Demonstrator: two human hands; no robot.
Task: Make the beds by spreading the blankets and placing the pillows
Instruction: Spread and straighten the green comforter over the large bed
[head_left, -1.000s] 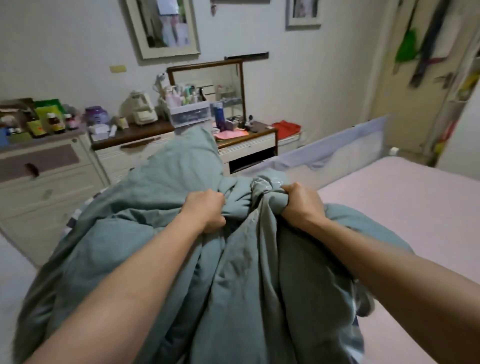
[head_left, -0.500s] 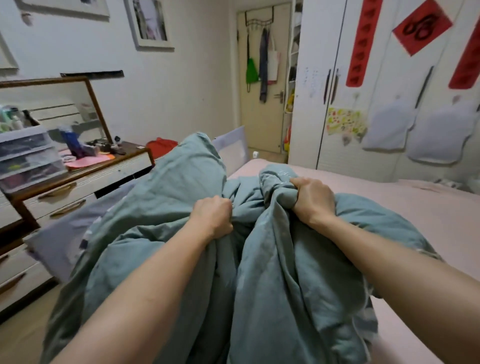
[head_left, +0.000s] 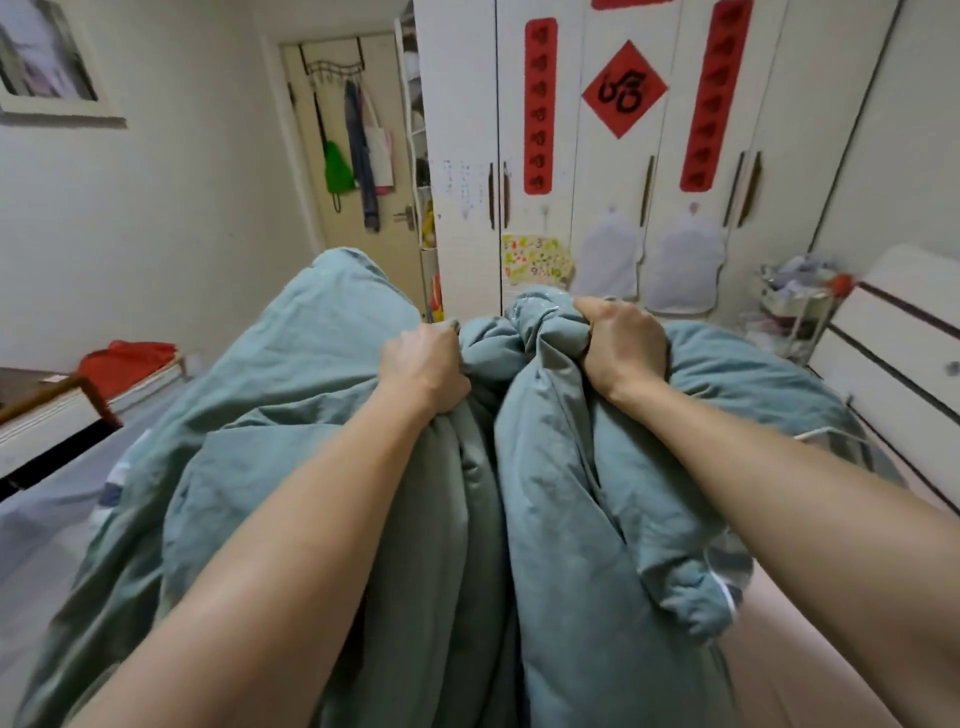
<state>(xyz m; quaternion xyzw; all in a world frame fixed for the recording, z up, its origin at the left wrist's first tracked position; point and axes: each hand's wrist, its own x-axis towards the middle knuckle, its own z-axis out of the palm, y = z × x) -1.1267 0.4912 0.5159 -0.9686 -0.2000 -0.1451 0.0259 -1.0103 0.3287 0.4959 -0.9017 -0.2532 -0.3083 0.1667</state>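
— What is in front of the person?

— One blanket (head_left: 322, 415), grey-green and bunched into thick folds. It fills the middle of the view and hangs down toward the bottom edge. Two bare forearms reach out over it.

— What are the hands doing?

— Both grip it near the top of the heap. The left hand (head_left: 423, 369) is a closed fist with cloth gathered inside the fingers. The right hand (head_left: 623, 345) is also closed, fingers curled over a knotted bunch of the same blanket. The two hands are near each other, apart, with a ridge of cloth between them.

— Where does the blanket lie?

— Held up over one bed (head_left: 789, 670), whose pink sheet shows at the lower right, below the right forearm. I count no pillow that I can tell for sure.

— And the room beyond?

— One white wardrobe (head_left: 571, 208) straight ahead, with three red paper decorations on its doors: two long strips and one diamond between them. Left of it, one door (head_left: 374, 208) with bags hanging from a hook rack. At the far left, one wooden dresser (head_left: 47, 410), and one red cloth (head_left: 127, 358) beside it. At the right, one white drawer unit (head_left: 893, 353) near a small wire cart.
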